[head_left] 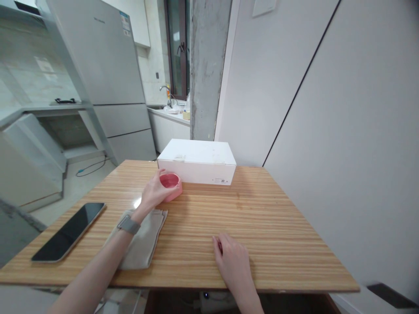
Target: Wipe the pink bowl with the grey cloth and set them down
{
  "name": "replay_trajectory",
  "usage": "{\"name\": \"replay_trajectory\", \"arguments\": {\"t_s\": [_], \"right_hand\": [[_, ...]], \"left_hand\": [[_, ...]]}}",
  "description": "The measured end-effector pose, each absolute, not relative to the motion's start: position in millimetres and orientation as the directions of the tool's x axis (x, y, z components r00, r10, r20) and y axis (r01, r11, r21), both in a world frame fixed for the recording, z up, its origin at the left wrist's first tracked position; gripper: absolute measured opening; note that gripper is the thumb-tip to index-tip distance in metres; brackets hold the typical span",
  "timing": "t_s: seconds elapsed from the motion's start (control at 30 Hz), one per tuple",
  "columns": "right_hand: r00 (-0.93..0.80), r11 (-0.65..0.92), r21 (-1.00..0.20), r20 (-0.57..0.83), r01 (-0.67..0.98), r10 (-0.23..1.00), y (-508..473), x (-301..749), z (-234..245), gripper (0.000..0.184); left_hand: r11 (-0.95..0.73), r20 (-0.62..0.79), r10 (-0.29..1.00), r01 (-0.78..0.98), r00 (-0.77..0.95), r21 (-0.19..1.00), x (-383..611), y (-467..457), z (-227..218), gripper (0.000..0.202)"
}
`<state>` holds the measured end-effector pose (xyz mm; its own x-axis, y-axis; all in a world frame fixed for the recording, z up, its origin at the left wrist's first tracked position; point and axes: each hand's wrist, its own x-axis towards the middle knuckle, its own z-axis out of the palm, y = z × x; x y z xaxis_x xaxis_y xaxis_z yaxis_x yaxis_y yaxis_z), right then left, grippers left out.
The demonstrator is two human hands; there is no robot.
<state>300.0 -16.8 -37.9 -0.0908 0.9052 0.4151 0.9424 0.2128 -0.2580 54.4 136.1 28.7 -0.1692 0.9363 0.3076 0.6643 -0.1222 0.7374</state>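
My left hand (155, 190) reaches across the table and is closed on the side of a small pink bowl (176, 190) with a thick, angular wall. Thumb and fingers grip its rim, and some of its left side is hidden by them. A grey band is on that wrist. Just behind the bowl stands a white box (199, 171). Beneath my left wrist lies a folded grey-beige cloth (144, 246), partly covered by the forearm. My right hand (231, 257) rests on the table near the front edge, fingers curled in, with nothing visible in it.
The wood-grain table (271, 226) runs up to a white wall panel on the right. A black-screened phone (70, 233) lies at the left. Below the front edge is an open space with a pale object in it. Beyond stand a fridge (98, 65) and a sink counter.
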Motion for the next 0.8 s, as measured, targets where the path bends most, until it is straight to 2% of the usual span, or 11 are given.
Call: {"name": "replay_trajectory", "arguments": {"t_s": [0.17, 0.5, 0.57, 0.7, 0.73, 0.8], "right_hand": [[-0.081, 0.208, -0.272, 0.414, 0.94, 0.907, -18, 300, -39, 0.032], [-0.078, 0.212, -0.277, 0.425, 0.937, 0.902, -19, 299, -36, 0.03], [-0.075, 0.208, -0.274, 0.428, 0.939, 0.901, -19, 299, -36, 0.031], [-0.08, 0.213, -0.27, 0.43, 0.939, 0.899, -19, 300, -38, 0.031], [-0.084, 0.217, -0.269, 0.433, 0.938, 0.897, -19, 301, -38, 0.031], [-0.089, 0.225, -0.267, 0.44, 0.937, 0.893, -19, 301, -39, 0.031]], "left_hand": [[-0.266, 0.35, 0.936, 0.593, -0.029, 0.76, 108, 131, 34, 0.076], [-0.277, 0.311, 0.949, 0.618, 0.055, 0.735, 151, 128, 20, 0.065], [-0.293, 0.305, 0.948, 0.62, 0.09, 0.728, 152, 129, 18, 0.071], [-0.369, 0.34, 0.923, 0.663, 0.18, 0.652, 142, 122, 25, 0.104], [-0.39, 0.348, 0.915, 0.677, 0.205, 0.625, 135, 115, 28, 0.106], [-0.421, 0.345, 0.902, 0.705, 0.259, 0.571, 115, 96, 31, 0.095]]}}
